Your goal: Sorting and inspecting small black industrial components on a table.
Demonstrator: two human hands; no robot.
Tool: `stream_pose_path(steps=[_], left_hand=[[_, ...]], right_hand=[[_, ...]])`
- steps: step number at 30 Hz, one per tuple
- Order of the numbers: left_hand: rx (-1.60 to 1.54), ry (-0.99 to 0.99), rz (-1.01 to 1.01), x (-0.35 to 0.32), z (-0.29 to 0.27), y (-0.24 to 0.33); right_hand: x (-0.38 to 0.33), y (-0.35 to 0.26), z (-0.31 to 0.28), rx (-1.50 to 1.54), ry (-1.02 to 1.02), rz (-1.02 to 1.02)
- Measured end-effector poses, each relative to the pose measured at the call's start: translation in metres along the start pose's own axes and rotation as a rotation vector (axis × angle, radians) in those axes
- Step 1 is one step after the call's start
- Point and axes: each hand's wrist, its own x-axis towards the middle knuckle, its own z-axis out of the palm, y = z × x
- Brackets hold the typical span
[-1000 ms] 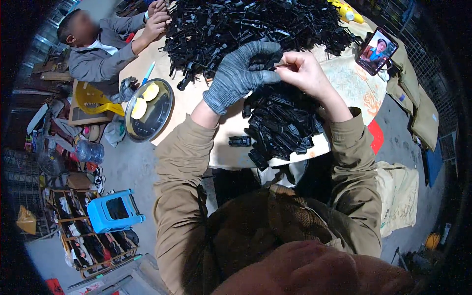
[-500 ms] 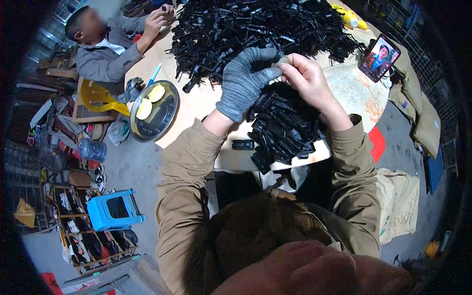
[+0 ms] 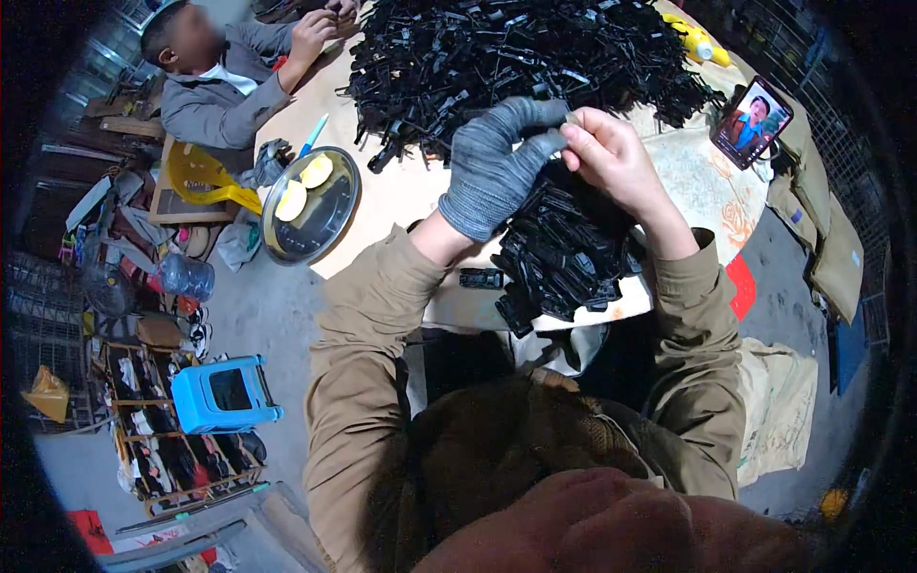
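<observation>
Head view: gloved left hand (image 3: pixel 501 167) and bare right hand (image 3: pixel 619 167) meet over small pile of black parts (image 3: pixel 568 258) on table (image 3: pixel 406 196). Fingertips bunched close; can't tell if clamped on anything. Bigger heap (image 3: pixel 516 57) beyond.

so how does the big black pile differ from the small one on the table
The big pile spreads much wider than the small pile. The big pile lies farther out, while the small pile sits by the near edge of the table. The big pile is a loose tangle; the small pile looks more tightly packed. Both are heaps of black parts.
</observation>
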Motion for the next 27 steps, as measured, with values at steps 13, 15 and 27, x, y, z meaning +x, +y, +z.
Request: stream_pose_path(steps=[13,15,27], left_hand=[[-0.674,-0.257,-0.461,0.005,-0.015,0.008],[-0.740,-0.283,-0.595,0.007,-0.014,0.010],[-0.301,-0.130,-0.247,0.000,0.001,0.002]], right_hand=[[-0.007,-0.005,-0.005,-0.152,0.144,-0.485],[-0.006,-0.005,-0.001,-0.049,0.167,-0.311],[0.001,0.000,-0.004,-0.059,0.056,-0.163]])
